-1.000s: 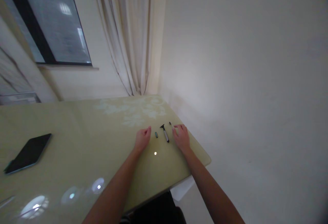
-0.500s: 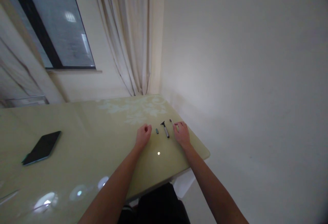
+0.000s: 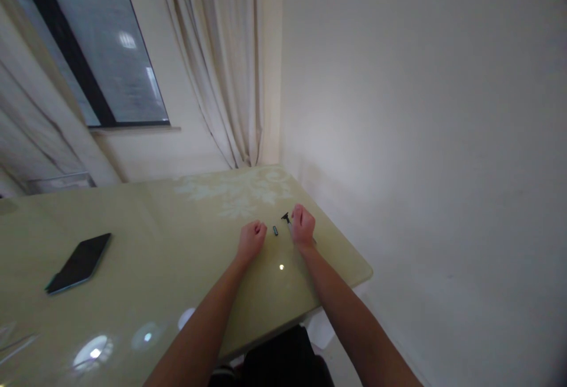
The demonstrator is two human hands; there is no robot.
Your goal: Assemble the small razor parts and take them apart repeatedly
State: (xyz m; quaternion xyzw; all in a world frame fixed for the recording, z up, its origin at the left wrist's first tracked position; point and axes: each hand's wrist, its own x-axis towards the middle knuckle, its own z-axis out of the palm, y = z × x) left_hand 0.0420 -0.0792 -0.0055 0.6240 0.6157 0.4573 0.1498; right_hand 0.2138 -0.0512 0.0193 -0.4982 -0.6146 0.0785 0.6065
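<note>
My left hand (image 3: 252,238) rests on the table as a loose fist, with nothing showing in it. Just right of it lies a small dark cylinder (image 3: 275,231) that looks like a battery. A razor (image 3: 285,217) lies beyond that, its black head visible and most of its handle covered by my right hand (image 3: 303,225). That hand is also closed in a fist, thumb side up, and no object shows in its fingers. A thin pale end (image 3: 315,241), perhaps of the toothbrush-like stick, peeks out by my right wrist; the rest is hidden.
The glossy pale-green table (image 3: 186,257) has its right edge near the white wall (image 3: 398,139). A dark tablet-like slab (image 3: 80,263) lies at the left. Curtains (image 3: 217,68) and a window (image 3: 101,44) are behind. Lamp reflections mark the tabletop.
My right hand has left the thin stick it was fingering, moved slightly left over the razor's handle and curled into a fist. My left hand stays closed. The view has shifted slightly.
</note>
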